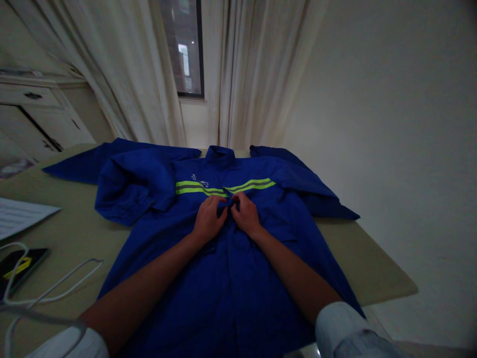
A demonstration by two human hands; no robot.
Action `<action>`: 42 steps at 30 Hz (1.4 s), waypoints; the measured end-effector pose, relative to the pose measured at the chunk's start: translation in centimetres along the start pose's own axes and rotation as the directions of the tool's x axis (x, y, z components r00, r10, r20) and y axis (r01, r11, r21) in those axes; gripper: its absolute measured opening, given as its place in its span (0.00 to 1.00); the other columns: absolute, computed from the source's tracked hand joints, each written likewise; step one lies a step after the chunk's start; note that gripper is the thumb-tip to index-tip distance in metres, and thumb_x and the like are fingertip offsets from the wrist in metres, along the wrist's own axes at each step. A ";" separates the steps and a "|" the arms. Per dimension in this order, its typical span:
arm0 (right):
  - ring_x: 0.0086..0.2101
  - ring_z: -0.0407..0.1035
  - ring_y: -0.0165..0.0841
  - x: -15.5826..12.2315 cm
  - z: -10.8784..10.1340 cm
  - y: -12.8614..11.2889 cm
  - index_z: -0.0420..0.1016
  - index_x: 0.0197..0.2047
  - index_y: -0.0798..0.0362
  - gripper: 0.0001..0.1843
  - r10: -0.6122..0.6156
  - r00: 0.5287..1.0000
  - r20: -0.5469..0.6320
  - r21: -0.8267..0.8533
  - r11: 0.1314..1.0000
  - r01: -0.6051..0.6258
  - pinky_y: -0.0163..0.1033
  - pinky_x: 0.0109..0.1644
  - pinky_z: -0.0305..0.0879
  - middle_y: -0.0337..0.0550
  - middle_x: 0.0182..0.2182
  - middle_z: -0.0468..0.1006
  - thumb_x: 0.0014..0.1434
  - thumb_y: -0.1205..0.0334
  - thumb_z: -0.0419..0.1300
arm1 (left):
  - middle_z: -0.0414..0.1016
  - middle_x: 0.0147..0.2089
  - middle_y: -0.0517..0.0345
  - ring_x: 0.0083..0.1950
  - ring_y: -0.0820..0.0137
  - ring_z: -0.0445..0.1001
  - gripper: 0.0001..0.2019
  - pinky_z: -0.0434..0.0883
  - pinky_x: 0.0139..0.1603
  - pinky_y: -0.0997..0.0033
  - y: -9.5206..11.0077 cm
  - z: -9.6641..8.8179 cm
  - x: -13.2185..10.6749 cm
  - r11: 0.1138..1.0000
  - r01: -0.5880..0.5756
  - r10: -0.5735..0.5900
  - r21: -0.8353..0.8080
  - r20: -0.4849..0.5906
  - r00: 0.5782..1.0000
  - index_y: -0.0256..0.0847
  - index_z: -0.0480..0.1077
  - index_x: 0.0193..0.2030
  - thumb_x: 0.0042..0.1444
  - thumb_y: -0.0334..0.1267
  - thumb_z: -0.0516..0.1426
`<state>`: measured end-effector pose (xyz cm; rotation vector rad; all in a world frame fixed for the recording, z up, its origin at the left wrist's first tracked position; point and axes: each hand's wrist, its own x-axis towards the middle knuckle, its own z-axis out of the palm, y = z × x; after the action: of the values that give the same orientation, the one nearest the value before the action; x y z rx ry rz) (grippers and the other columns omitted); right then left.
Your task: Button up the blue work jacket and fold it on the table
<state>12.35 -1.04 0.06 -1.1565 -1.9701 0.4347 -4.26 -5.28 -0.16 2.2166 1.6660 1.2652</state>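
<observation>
A blue work jacket (231,278) with two yellow-green reflective stripes lies front up on a beige table (357,258), collar toward the window. Both of my hands rest on its chest, just below the stripes. My left hand (207,217) pinches the left edge of the front opening. My right hand (244,214) pinches the right edge, and the fingertips of both meet at the placket. The left sleeve is folded over the jacket's shoulder; the right sleeve spreads toward the table's right edge.
A sheet of paper (18,215), a dark phone-like item (20,266) and a white cable (48,288) lie at the table's left. White drawers (33,114) stand far left. Curtains (126,74) and a dark window (184,47) are behind. A bare wall is on the right.
</observation>
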 end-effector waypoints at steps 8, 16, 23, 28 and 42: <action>0.46 0.75 0.39 -0.1 -0.1 -0.1 0.71 0.46 0.50 0.11 -0.100 0.995 0.011 0.028 0.995 0.100 0.43 0.53 0.71 0.47 0.44 0.79 0.60 0.68 0.54 | 0.79 0.49 0.50 0.51 0.59 0.77 0.14 0.71 0.51 0.61 -0.9 0.2 0.3 0.987 0.051 -0.081 0.154 0.194 0.978 0.44 0.79 0.55 0.70 0.37 0.55; 0.47 0.76 0.39 -0.5 0.0 -0.8 0.68 0.51 0.49 0.16 0.032 0.999 0.007 -0.027 0.999 -0.032 0.43 0.53 0.71 0.46 0.46 0.79 0.60 0.69 0.55 | 0.77 0.43 0.51 0.46 0.61 0.75 0.16 0.66 0.45 0.63 -0.2 -0.1 0.3 0.974 -0.033 -0.026 0.226 0.251 0.968 0.46 0.81 0.54 0.70 0.33 0.52; 0.43 0.76 0.38 -0.1 0.4 -0.4 0.64 0.47 0.48 0.18 0.132 0.990 -0.044 0.055 0.990 -0.129 0.42 0.50 0.71 0.41 0.39 0.77 0.53 0.69 0.55 | 0.76 0.42 0.50 0.44 0.60 0.73 0.16 0.64 0.44 0.62 1.0 -0.6 0.3 0.946 -0.092 0.002 0.311 0.279 0.960 0.47 0.80 0.53 0.68 0.30 0.52; 0.37 0.73 0.36 0.1 0.4 0.0 0.62 0.44 0.48 0.15 0.107 0.994 -0.032 0.088 0.991 -0.104 0.40 0.45 0.69 0.39 0.37 0.74 0.52 0.66 0.54 | 0.77 0.44 0.50 0.47 0.59 0.75 0.15 0.68 0.47 0.61 0.4 -0.2 0.3 0.974 -0.031 -0.020 0.224 0.219 0.976 0.45 0.80 0.53 0.69 0.31 0.53; 0.39 0.73 0.37 -0.5 0.4 -0.9 0.64 0.44 0.47 0.18 -0.116 0.980 0.164 -0.122 0.983 0.137 0.38 0.45 0.67 0.41 0.39 0.75 0.50 0.73 0.52 | 0.78 0.47 0.50 0.48 0.59 0.76 0.13 0.67 0.45 0.62 -0.1 0.0 0.3 0.978 0.014 -0.067 0.207 0.252 0.965 0.43 0.77 0.46 0.66 0.27 0.53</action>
<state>11.67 -1.95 0.18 -1.0981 -2.2242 0.3398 -4.30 -5.00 -0.01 2.3241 1.7943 0.7843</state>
